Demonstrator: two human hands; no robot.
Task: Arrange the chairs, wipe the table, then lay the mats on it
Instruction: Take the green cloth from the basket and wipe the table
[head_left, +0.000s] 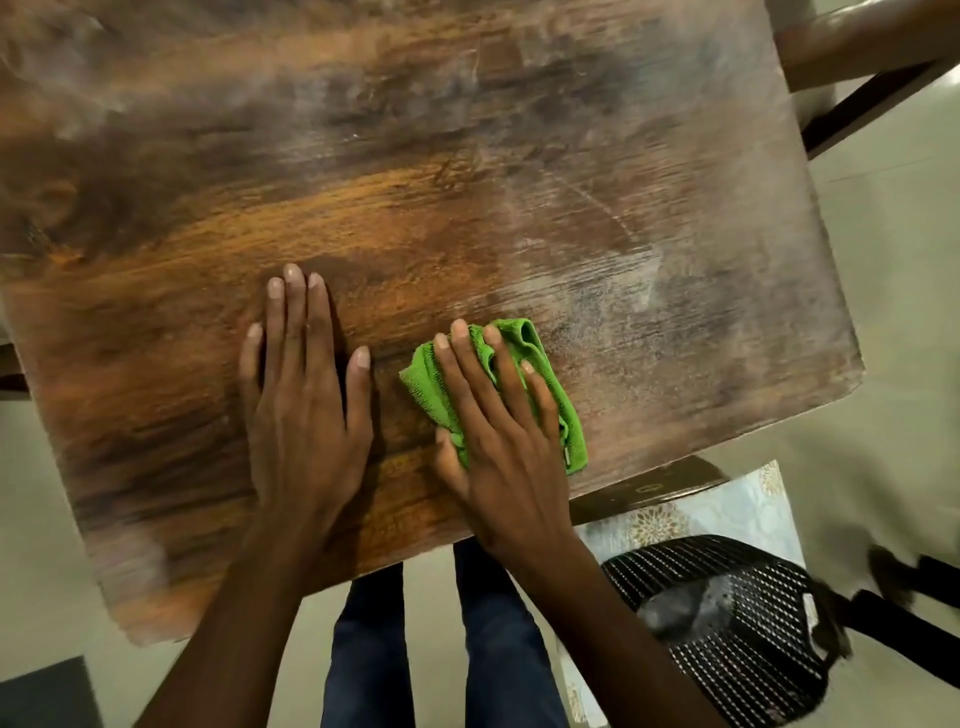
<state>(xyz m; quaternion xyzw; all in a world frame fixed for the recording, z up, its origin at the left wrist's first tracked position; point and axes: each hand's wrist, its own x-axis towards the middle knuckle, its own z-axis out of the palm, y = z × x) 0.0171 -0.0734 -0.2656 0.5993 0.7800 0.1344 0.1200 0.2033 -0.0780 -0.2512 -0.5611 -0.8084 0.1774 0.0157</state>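
Pretty much the whole far side and right stretch of the table (467, 156) is open wood to sweep across, only the left hand (306, 410) lying flat just beside the cloth (545, 384) blocks that way, and a black chair (727, 623) crowds the near-right corner.

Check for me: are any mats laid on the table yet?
No. The table carries only the left hand, lying flat, and the right hand pressing the green cloth; no mat lies on it.
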